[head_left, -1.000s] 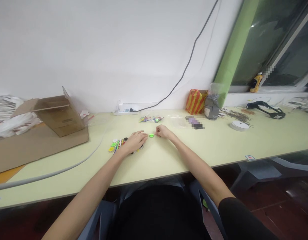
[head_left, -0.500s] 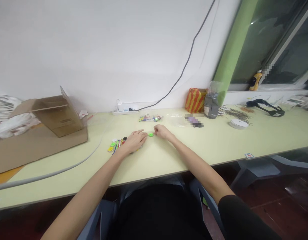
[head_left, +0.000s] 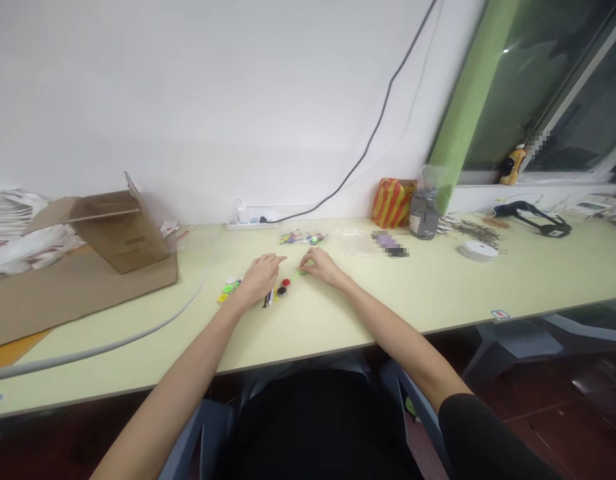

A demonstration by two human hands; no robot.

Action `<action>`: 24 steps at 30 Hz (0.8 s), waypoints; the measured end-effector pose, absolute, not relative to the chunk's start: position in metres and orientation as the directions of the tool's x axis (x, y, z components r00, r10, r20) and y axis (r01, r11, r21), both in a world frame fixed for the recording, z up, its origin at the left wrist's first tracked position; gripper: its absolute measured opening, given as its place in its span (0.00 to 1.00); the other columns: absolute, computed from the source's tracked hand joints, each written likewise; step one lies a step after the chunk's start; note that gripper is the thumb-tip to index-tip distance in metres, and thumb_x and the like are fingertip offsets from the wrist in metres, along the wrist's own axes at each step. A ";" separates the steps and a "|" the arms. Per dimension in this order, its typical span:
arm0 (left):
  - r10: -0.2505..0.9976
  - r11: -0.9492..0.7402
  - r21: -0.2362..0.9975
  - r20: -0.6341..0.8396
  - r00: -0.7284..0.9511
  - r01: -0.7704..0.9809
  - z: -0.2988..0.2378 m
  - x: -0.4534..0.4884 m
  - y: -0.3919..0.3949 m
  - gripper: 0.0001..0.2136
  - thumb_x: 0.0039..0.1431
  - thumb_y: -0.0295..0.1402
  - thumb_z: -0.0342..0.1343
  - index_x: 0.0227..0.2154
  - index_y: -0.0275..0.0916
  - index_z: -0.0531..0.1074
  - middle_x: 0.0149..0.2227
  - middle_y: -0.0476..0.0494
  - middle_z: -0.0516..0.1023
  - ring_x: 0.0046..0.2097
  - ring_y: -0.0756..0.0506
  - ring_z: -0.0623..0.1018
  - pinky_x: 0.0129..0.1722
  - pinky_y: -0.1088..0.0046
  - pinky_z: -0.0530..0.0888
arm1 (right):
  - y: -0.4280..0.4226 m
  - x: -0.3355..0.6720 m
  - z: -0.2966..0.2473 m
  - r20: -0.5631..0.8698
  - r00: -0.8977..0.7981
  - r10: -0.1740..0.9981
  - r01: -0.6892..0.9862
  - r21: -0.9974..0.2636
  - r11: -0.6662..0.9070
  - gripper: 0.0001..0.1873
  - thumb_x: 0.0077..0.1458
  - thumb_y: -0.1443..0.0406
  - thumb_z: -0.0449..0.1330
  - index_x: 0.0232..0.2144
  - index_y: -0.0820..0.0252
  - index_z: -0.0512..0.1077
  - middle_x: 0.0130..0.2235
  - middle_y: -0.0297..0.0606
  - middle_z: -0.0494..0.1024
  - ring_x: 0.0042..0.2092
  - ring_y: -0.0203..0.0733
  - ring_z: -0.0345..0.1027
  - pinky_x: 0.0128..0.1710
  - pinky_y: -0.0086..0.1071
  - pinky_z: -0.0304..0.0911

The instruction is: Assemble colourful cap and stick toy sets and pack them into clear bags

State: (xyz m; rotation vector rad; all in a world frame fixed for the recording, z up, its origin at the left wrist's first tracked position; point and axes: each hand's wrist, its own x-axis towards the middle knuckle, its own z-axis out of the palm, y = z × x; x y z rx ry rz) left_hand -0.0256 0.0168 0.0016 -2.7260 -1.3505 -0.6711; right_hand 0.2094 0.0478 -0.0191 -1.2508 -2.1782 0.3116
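Observation:
My left hand hovers low over a cluster of small coloured plastic discs and sticks on the pale green table, fingers curled and close together. A red disc and a dark disc lie just right of it. My right hand rests on the table with its fingers pinched on a small green piece. A clear bag of coloured pieces lies just beyond both hands.
An open cardboard box and flat cardboard stand at the left, with a grey tube curving across the table. A power strip sits by the wall. At the right are a striped bag, a jar, a white tape roll and a black tool.
My left hand has lifted and drawn back left, uncovering a red and a dark disc. My right hand has shifted slightly left, and the green piece now lies under its fingertips.

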 end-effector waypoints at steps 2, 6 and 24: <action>0.754 -0.620 0.148 0.383 0.533 0.770 0.003 -0.027 0.017 0.22 0.66 0.27 0.39 0.57 0.40 0.70 0.54 0.35 0.74 0.59 0.36 0.70 0.59 0.53 0.66 | 0.047 0.209 -0.018 0.339 -0.350 0.873 0.749 -0.459 0.478 0.04 0.57 0.64 0.67 0.33 0.59 0.80 0.39 0.42 0.76 0.46 0.46 0.64 0.47 0.34 0.56; 0.752 -0.631 0.134 0.350 0.559 0.764 0.004 -0.028 0.017 0.19 0.66 0.29 0.40 0.53 0.40 0.72 0.52 0.37 0.75 0.58 0.36 0.70 0.57 0.54 0.67 | 0.045 0.209 -0.016 0.324 -0.341 0.882 0.785 -0.419 0.457 0.05 0.60 0.64 0.65 0.32 0.59 0.79 0.38 0.42 0.77 0.46 0.46 0.64 0.45 0.35 0.55; 0.684 -0.728 0.227 0.295 0.667 0.647 0.008 -0.029 0.018 0.09 0.63 0.40 0.54 0.33 0.42 0.76 0.44 0.44 0.78 0.52 0.41 0.73 0.56 0.62 0.66 | 0.047 0.209 -0.011 0.444 -0.299 0.845 0.853 -0.273 0.445 0.07 0.65 0.67 0.58 0.36 0.61 0.76 0.45 0.45 0.76 0.54 0.50 0.61 0.50 0.40 0.53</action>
